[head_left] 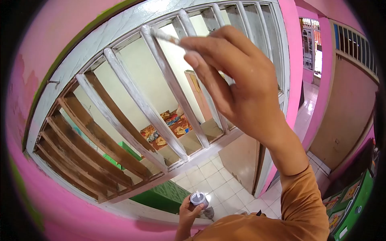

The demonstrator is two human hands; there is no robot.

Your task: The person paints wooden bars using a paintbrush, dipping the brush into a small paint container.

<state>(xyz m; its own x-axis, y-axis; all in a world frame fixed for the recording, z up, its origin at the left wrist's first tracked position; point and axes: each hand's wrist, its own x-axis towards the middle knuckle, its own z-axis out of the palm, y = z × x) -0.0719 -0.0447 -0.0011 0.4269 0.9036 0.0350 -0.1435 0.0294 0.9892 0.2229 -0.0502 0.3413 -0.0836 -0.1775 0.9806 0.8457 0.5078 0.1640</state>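
Note:
My right hand (245, 76) is raised and pinches a thin paintbrush (171, 39) between thumb and fingers. The bristle end meets or is very near the top of a whitish slat (165, 68) in a wooden window grille; exact contact is hard to tell. Low in the view, my left hand (187, 215) grips a small open jar (198, 199) with pale grey-white contents. Several slats in the middle and right carry white paint, streaky in places. Farther left, the slats (102, 134) are bare brown wood. My palm hides part of the right-hand slats.
A whitish frame (68, 68) surrounds the grille, set in a pink wall (36, 80); a nail (52, 82) sticks out of its left side. Behind the slats lies a room with patterned bedding (169, 128). At right are a brown door (341, 108) and a green cabinet (350, 205).

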